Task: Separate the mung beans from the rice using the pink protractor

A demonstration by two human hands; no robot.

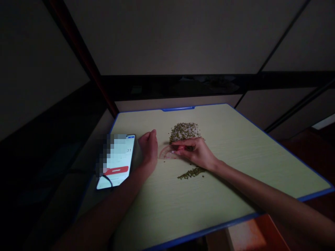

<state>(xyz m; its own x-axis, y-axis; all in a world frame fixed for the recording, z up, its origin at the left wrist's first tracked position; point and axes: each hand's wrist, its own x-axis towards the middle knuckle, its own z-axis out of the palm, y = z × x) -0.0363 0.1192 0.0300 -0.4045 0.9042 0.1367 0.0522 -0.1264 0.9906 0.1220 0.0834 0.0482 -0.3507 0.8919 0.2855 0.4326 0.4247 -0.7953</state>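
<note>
A clear, pink-tinted protractor (167, 152) is pinched between the thumb and fingers of my right hand (201, 152), low over the table. Just beyond that hand lies a pile of small greenish-brown beans (184, 130) mixed with whitish grains. On the near side, a narrow row of similar beans (191, 173) slants across the tabletop, with a few loose ones around it. My left hand (149, 148) rests on its side left of the protractor, fingers curled in and no object showing in it. Its palm is partly hidden.
A lit phone (117, 167) stands tilted at the table's left side, a dark cable (108, 179) across its lower part. The pale tabletop (235, 139) has a blue edge and a blue handle (178, 108) at the back. Below its front edge sits an orange box (272, 230).
</note>
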